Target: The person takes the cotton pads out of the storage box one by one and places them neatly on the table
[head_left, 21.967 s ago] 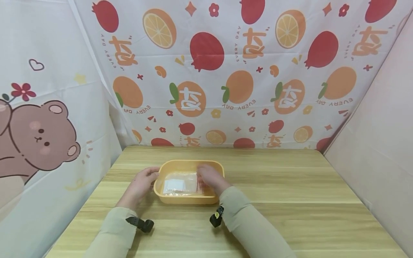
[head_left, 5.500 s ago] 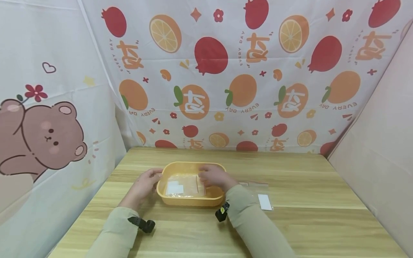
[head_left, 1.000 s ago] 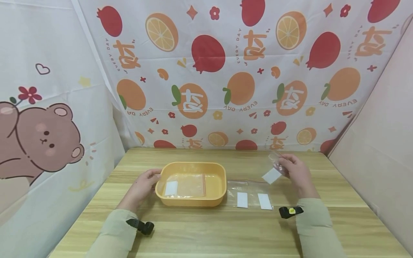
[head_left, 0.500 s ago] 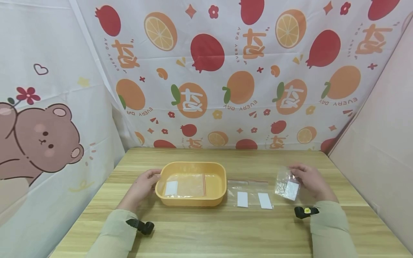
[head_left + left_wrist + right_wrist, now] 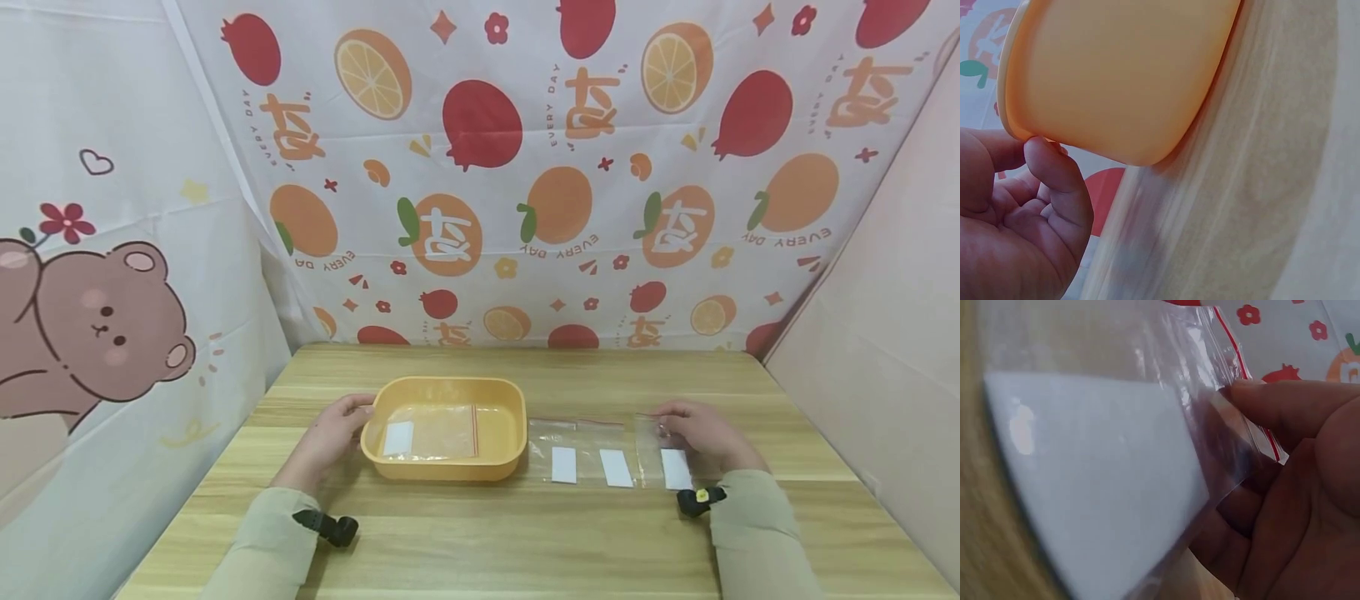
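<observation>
My left hand (image 5: 333, 429) pinches the rim of a yellow plastic tub (image 5: 450, 472) at its left end; the left wrist view shows thumb and finger (image 5: 1054, 162) at the rim. In the tub lies a clear zip bag (image 5: 438, 429) with a red-lined seal and a white card in it. On the right, my right hand (image 5: 708, 429) pinches another clear zip bag (image 5: 648, 450) near its sealed end. Its white card (image 5: 1091, 469) fills much of the right wrist view. That bag is low over the table, beside two similar bags.
Two zip bags with white cards (image 5: 564, 465) lie side by side on the wood-grain table (image 5: 480, 533), right of the tub. A fruit-print cloth (image 5: 487, 250) hangs behind the table, and pale cloth walls (image 5: 885, 333) stand at both sides.
The right hand has carried its bag rightward and down to the table, beside the two bags. Earlier, bags were taken from the tub and laid out. The left hand stays at the tub.
</observation>
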{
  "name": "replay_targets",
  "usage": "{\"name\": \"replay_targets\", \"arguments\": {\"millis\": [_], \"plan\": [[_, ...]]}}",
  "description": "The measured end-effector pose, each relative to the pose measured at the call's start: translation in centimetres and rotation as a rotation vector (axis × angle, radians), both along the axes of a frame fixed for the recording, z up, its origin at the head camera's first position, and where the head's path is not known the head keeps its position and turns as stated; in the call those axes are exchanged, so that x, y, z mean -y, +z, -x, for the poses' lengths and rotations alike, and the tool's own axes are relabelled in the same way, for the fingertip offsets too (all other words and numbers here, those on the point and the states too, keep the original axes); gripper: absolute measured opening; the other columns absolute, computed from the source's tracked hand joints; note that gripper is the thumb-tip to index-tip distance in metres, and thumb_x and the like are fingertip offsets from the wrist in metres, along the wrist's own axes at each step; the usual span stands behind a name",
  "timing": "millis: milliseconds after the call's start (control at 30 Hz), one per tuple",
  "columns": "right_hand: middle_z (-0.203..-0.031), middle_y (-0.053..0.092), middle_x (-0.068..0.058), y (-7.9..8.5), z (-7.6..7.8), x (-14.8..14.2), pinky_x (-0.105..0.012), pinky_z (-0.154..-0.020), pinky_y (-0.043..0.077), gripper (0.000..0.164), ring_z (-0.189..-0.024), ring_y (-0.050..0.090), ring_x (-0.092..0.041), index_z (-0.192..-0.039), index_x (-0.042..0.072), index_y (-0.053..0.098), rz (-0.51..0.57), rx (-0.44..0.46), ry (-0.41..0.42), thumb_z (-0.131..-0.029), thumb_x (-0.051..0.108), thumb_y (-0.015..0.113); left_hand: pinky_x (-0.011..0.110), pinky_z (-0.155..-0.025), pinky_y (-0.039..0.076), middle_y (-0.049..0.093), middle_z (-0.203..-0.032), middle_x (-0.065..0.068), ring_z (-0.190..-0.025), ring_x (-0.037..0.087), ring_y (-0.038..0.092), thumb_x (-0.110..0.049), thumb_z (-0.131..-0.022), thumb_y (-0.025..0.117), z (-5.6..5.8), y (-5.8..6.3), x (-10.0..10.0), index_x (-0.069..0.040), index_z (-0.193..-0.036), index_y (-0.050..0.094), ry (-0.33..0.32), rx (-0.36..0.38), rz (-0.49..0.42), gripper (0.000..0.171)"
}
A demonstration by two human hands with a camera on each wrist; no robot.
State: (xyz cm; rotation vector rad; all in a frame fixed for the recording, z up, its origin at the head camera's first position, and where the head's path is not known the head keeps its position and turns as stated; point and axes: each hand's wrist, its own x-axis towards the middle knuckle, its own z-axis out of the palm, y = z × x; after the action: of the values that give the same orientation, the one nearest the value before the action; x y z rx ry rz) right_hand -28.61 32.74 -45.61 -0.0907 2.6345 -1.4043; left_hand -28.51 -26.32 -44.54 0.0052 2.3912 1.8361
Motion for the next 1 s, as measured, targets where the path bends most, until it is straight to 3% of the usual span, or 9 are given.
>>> {"name": "replay_targets", "arguments": {"millis": [600,700,867,1000], "plan": [[-0.096,0.065,-0.007,-0.97,0.82,0.76,-0.033,-0.072,0.051,0.023,-0.085,0.059,-0.020,-0.114,0.003,0.072,-0.079,-0.016,-0.053,-0.103,0.010,0.054,0.032,-0.076,0.056,0.054,-0.136,0.025,-0.104,0.026,0.063,-0.023,-0.110,0.044,0.15,-0.15,0.03,0.003,-0.148,0.042,-0.004,-0.005,-0.014,0.046],[-0.103,0.066,-0.009,-0.79,0.77,0.88,-0.036,-0.076,0.049,0.023,-0.090,0.059,-0.023,-0.115,0.006,0.073,-0.133,-0.022,-0.052,-0.102,0.013,0.055,0.033,-0.075,0.056,0.055,-0.134,0.025,-0.102,0.026,0.063,-0.022,-0.110,0.044,0.18,-0.19,0.04,0.003,-0.147,0.042,-0.005,-0.004,-0.022,0.045],[-0.126,0.064,-0.016,-0.43,0.47,1.00,-0.053,-0.093,0.046,0.027,-0.112,0.058,-0.034,-0.122,0.008,0.071,-0.213,-0.077,-0.009,-0.102,0.012,0.053,0.032,-0.073,0.056,0.056,-0.132,0.025,-0.099,0.025,0.063,-0.021,-0.110,0.044,0.26,-0.28,0.10,0.004,-0.146,0.043,-0.004,-0.011,-0.022,0.044],[-0.123,0.066,-0.014,-0.48,0.43,1.04,-0.050,-0.090,0.048,0.029,-0.105,0.060,-0.028,-0.127,0.006,0.068,-0.196,-0.075,-0.007,-0.102,0.011,0.053,0.033,-0.075,0.056,0.055,-0.133,0.026,-0.102,0.026,0.063,-0.020,-0.110,0.044,0.23,-0.25,0.03,0.004,-0.146,0.044,0.002,-0.009,-0.019,0.043]]}}
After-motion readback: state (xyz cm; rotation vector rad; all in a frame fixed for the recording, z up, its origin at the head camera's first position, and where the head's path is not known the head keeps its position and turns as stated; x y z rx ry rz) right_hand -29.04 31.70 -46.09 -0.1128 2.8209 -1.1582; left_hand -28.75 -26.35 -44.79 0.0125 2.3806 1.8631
